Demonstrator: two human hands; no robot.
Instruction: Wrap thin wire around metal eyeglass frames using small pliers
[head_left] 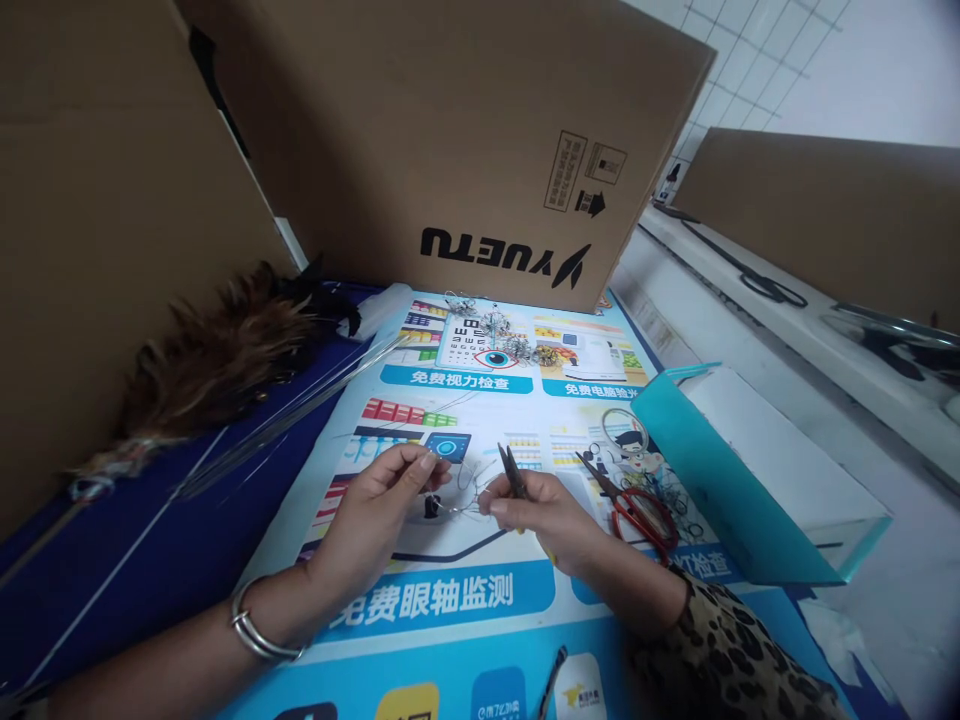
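Over a printed poster sheet (pixel 420 655), my left hand (pixel 386 500) pinches one side of a thin bent wire piece (pixel 454 512) between thumb and fingertips. On the other side, my right hand (pixel 551 515) has its thumb and index finger at the same wire. The right hand also grips dark-jawed pliers (pixel 511 470), their narrow jaws pointing up and away; a bit of yellow handle shows beneath the palm. Red-handled scissors (pixel 646 518) lie right of this hand, blades partly spread. Loose wire loops (pixel 684 505) lie beside and under them.
A teal open box (pixel 750 500) stands at the right. Small wire tangles (pixel 496 325) sit before a large cardboard box (pixel 450 140). To the left lie long straight wires (pixel 300 400) and a brown feather duster (pixel 217 350). A dark thin tool (pixel 553 680) is at the near edge.
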